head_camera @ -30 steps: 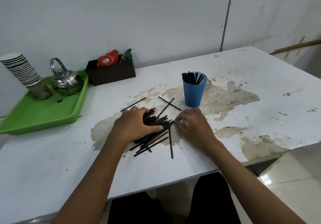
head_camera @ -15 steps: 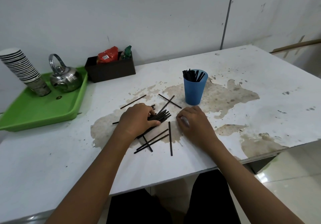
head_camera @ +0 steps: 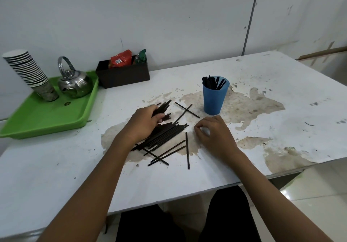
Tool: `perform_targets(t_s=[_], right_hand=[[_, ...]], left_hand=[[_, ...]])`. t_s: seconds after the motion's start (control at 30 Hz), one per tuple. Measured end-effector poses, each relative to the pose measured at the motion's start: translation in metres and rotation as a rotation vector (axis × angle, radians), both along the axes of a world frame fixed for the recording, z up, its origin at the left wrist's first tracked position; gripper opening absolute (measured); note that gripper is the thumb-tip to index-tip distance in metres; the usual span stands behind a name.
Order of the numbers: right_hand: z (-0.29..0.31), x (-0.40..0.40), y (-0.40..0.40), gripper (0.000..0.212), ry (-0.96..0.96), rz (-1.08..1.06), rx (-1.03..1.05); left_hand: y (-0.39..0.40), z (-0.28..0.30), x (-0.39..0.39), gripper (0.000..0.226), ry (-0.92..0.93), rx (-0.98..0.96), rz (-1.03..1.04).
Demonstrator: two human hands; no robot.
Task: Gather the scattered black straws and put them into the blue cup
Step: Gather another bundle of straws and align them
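A blue cup (head_camera: 214, 99) stands upright on the white table (head_camera: 56, 170), with several black straws standing in it. A pile of black straws (head_camera: 165, 134) lies just left of centre, with loose ones (head_camera: 187, 149) in front and two crossed ones (head_camera: 185, 110) toward the cup. My left hand (head_camera: 143, 122) is closed around a small bunch of straws (head_camera: 163, 106), whose ends stick out up and to the right. My right hand (head_camera: 214, 134) rests on the table right of the pile, fingers curled, holding nothing that I can see.
A green tray (head_camera: 47, 118) at the back left holds a steel kettle (head_camera: 75, 84) and a stack of paper cups (head_camera: 30, 72). A dark box (head_camera: 124, 74) with snack packets stands by the wall. The table's front edge runs close to my arms.
My left hand has lifted a bunch of straws out of the pile and moved it back and up. The pile behind it is uncovered. My right hand has drawn slightly right.
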State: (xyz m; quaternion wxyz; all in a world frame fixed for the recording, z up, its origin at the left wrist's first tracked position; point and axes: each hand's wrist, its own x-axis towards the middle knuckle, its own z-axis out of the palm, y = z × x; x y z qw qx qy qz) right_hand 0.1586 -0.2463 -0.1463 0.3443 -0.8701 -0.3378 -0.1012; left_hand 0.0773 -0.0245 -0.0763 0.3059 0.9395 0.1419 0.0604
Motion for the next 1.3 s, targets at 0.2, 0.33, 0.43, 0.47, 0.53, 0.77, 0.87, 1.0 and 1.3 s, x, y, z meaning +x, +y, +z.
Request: perform_targets(t_s=[0.2, 0.33, 0.43, 0.47, 0.53, 0.77, 0.87, 1.0, 1.3], right_hand=[[0.009, -0.003, 0.015, 0.009, -0.011, 0.021, 0.013], [0.015, -0.006, 0.038, 0.006, 0.015, 0.093, 0.081], [0.020, -0.011, 0.056, 0.007, 0.046, 0.129, 0.122], [0.022, -0.014, 0.061, 0.007, 0.052, 0.132, 0.142], [0.026, -0.018, 0.072, 0.007, 0.063, 0.142, 0.184], [0.044, -0.022, 0.103, 0.007, 0.123, 0.208, 0.261], [0.048, -0.021, 0.114, 0.010, 0.199, 0.222, 0.301], [0.051, -0.020, 0.129, 0.010, 0.244, 0.224, 0.293], [0.067, -0.030, 0.151, 0.024, 0.422, 0.319, 0.336]], left_hand=[[0.031, 0.003, 0.002, 0.016, -0.275, -0.303, 0.113], [0.045, 0.011, -0.001, 0.019, -0.515, -0.499, 0.166], [0.052, 0.008, -0.004, 0.017, -0.627, -0.517, 0.199], [0.054, 0.004, -0.005, 0.017, -0.642, -0.512, 0.212], [0.057, -0.006, -0.007, 0.015, -0.669, -0.515, 0.227], [0.057, -0.034, -0.017, 0.014, -0.726, -0.467, 0.226], [0.058, -0.039, -0.021, 0.019, -0.762, -0.434, 0.239], [0.057, -0.039, -0.025, 0.051, -0.826, -0.459, 0.216], [0.053, -0.045, -0.020, 0.030, -0.677, -0.522, 0.285]])
